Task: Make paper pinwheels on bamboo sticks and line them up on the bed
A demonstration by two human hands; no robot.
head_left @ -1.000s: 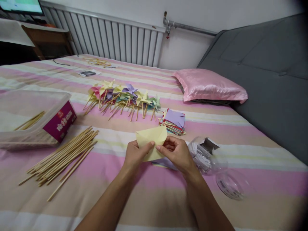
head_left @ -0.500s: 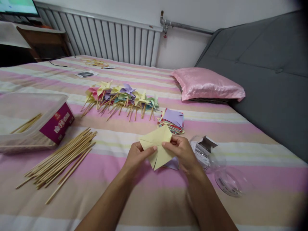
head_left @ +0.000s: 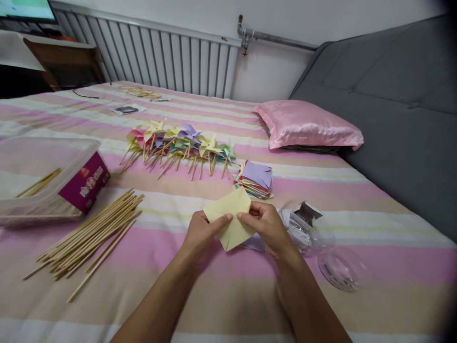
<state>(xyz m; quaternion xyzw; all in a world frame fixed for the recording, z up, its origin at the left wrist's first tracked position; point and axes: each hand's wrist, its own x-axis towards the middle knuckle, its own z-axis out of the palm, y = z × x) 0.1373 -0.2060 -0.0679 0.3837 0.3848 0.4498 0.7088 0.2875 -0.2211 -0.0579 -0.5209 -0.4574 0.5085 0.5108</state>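
Pale yellow square of paper [head_left: 228, 205], thin-looking, held above the pink, beige and white striped bed sheet [head_left: 214, 305], corner pointing toward the wearer. Left hand [head_left: 203, 227] pinches it from the left, right hand [head_left: 268, 227] from the right; both thumbs lie on the upper face, tips close together near the middle. Fingers behind mostly hidden. A cut line shows near the low corner; other cuts hard to make out.

On handling: light, even pressure from both thumbs seems right, since paper this thin would probably crease. Pulling the hands apart could lengthen a cut into the uncut centre; better to let the thumbs meet than draw outward. Flaps should curve, not fold flat.

Just below the paper, partly covered, lilac paper [head_left: 254, 242] on the sheet. Beyond it, a neat stack of multicoloured paper squares [head_left: 254, 178], lilac on top. Farther off, a row of pastel paper pinwheels on thin wooden sticks [head_left: 189, 137]: their petals bend without sharp creases, a fair pattern to judge by.
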